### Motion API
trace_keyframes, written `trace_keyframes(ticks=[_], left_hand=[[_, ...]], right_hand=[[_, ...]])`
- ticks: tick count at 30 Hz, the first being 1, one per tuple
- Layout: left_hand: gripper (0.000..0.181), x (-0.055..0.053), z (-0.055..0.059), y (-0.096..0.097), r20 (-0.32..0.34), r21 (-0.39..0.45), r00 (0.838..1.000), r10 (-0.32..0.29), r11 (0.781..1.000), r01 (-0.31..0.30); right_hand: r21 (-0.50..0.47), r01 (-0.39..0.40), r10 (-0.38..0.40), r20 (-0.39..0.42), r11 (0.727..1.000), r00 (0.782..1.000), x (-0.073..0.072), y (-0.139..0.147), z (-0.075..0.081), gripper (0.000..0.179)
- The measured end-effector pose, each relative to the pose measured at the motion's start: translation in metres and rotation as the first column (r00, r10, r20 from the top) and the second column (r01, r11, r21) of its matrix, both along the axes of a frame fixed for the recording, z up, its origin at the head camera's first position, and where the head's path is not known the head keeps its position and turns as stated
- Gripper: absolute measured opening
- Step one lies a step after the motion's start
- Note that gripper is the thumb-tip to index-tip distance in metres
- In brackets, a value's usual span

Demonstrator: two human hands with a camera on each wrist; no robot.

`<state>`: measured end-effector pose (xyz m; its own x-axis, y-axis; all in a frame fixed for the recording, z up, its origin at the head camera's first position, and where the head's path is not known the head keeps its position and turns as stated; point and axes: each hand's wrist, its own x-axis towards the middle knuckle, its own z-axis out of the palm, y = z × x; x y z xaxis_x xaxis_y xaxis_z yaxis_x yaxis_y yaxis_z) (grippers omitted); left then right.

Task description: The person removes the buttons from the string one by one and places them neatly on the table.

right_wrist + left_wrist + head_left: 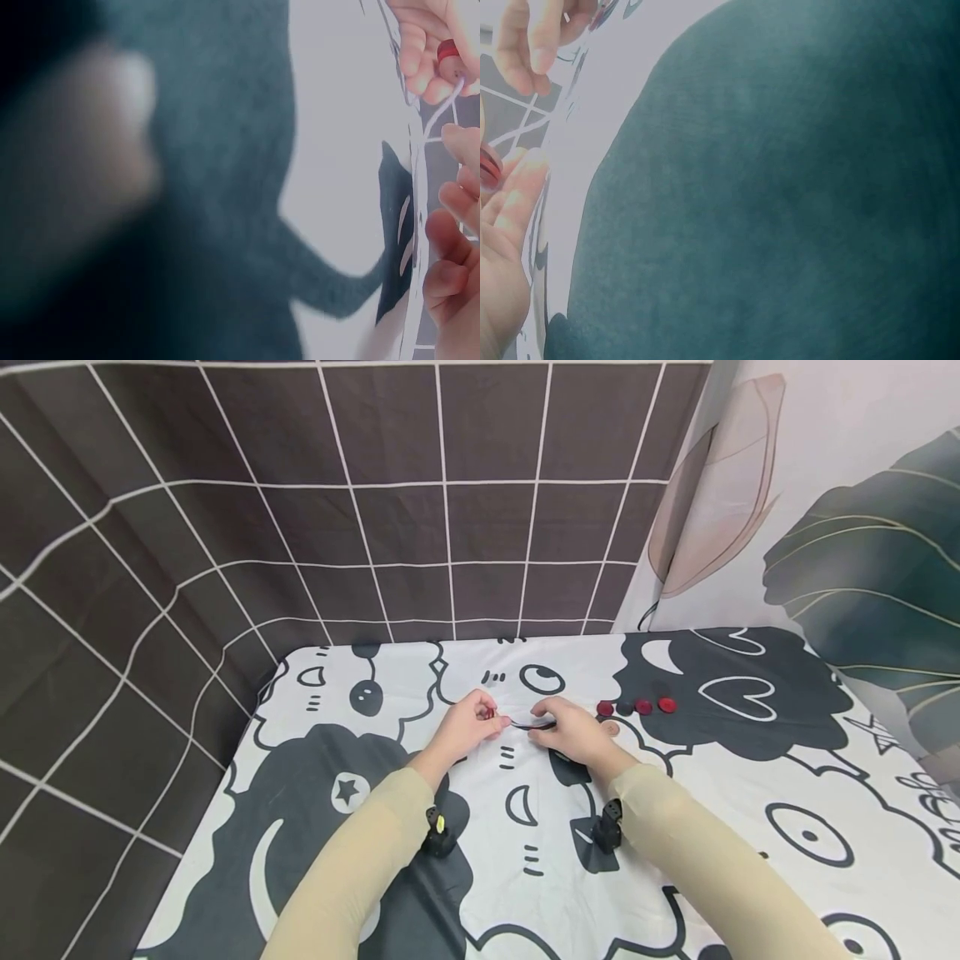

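In the head view my left hand (468, 727) pinches a small stack of round, button-like discs between fingers and thumb. A red disc (448, 49) and a beige disc (453, 70) show there in the right wrist view. From the beige disc's face hangs a thin pale cord (444, 109). My right hand (573, 732) is just to the right, thumb and fingers apart, close to the dark-looking stretch of cord (531, 726) between the hands. In the left wrist view the right hand's fingers (544, 45) hang loosely, and no grip on the cord shows.
Beside the right hand lie a dark red disc (605, 707), a black disc (625, 707), another dark red disc (642, 706), a bright red disc (667, 704) and a beige disc (611, 727). The surface wears a patterned black-and-white cloth (480, 893); a dark checked curtain (390, 527) hangs behind.
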<state>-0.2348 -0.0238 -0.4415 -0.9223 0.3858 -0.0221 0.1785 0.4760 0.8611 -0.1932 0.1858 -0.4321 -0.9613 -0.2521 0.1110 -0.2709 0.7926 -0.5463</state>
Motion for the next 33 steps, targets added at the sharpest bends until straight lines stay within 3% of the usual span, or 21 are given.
trace_keyframes(ticks=[18, 33], left_hand=[[0.031, 0.002, 0.001, -0.001, -0.029, -0.045, 0.999, -0.019, 0.999, 0.017], [0.031, 0.003, 0.004, 0.0, -0.067, -0.054, 0.997, -0.041, 0.998, 0.037]], right_hand=[[-0.062, -0.016, 0.015, -0.018, 0.998, 1.0, -0.001, -0.011, 0.001, 0.034], [-0.1, -0.111, 0.1, -0.11, 0.989, 0.989, -0.002, -0.024, 0.004, 0.034]])
